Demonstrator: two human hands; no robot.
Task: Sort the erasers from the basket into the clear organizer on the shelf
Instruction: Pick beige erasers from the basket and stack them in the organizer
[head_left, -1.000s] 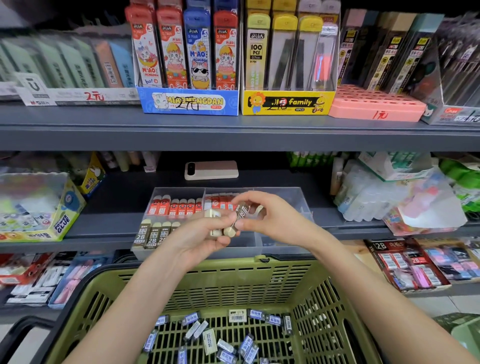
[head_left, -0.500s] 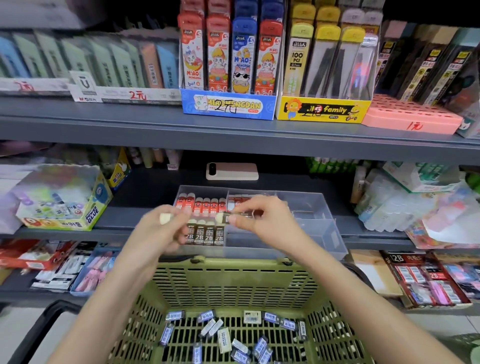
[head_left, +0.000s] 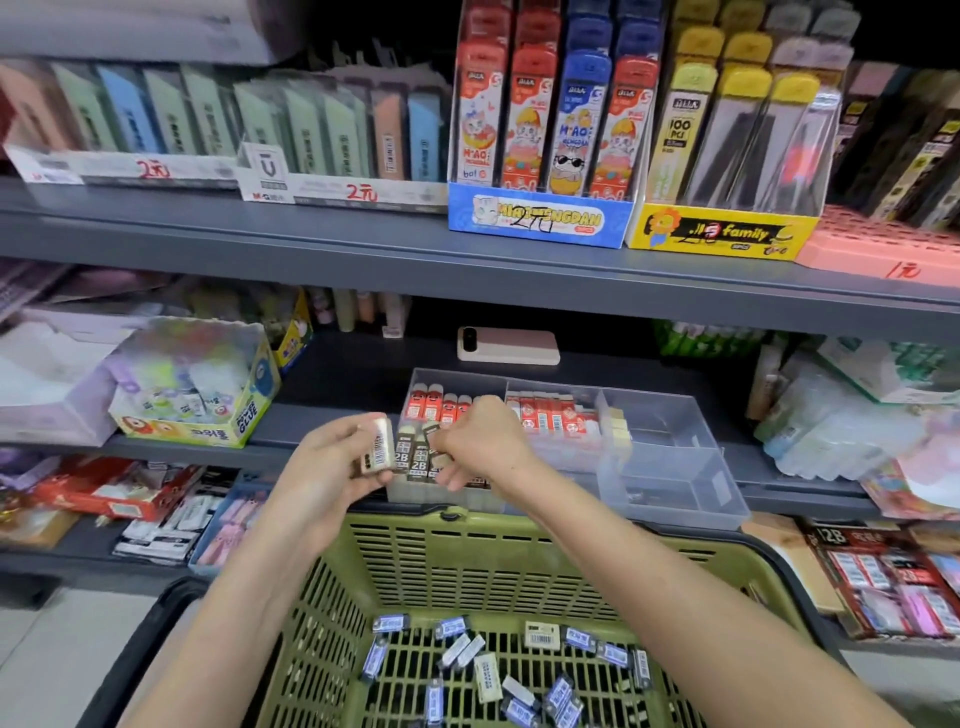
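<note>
Our left hand (head_left: 332, 467) is curled round a beige eraser (head_left: 378, 448), barcode side facing us, just left of the clear organizer (head_left: 670, 467). Our right hand (head_left: 485, 441) is over the organizer's front-left compartment, fingers bent down and pinching a dark 2B eraser (head_left: 430, 435) right at the row of matching ones there. Red-sleeved erasers (head_left: 436, 406) sit in the compartment behind that. The green basket (head_left: 467, 566) is right below the organizer's front, with loose erasers (head_left: 488, 685) scattered on its bottom. A phone (head_left: 509, 345) lies behind the organizer.
</note>
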